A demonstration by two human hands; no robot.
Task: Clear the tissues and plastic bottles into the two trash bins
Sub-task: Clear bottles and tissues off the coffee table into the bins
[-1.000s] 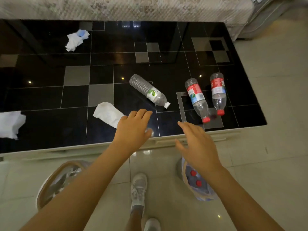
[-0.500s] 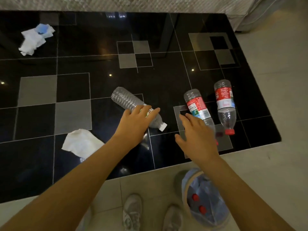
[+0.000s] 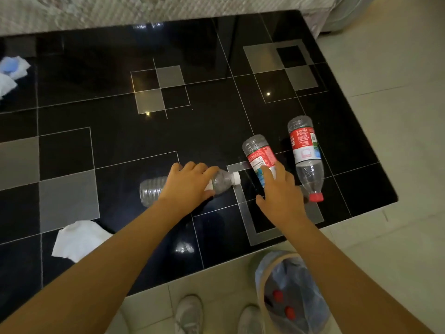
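- Clear bottle (image 3: 154, 192) with white cap lies on its side, near-centre of the black bench (image 3: 108, 97); left hand (image 3: 187, 186) is curled over its middle, fingers wrapped on it. Looks held, though not lifted.
- Judged empty: light, thin ribbed plastic, will dent under squeeze and roll on the glossy top. Best taken around the mid-body as the hand has it.
- Red-label bottle (image 3: 258, 154) lies just right of that one, cap end hidden under the right hand (image 3: 281, 196). Right hand is spread wide, fingertips on or just over the label; not closed yet.
- Second red-label bottle (image 3: 305, 153), red cap toward the near edge, lies just right again, untouched.
- Labels: red with white and blue panels, print too small to read; no brand legible. Clear bottle's label is covered by the hand.
- Tissue (image 3: 79, 239) flat at near left, soft and weightless; pinch anywhere. Crumpled tissues (image 3: 10, 73) with a blue bit at far left.
- Lined bin (image 3: 262, 280) on the floor, near right, holds red-capped bottles. Second bin not in view.
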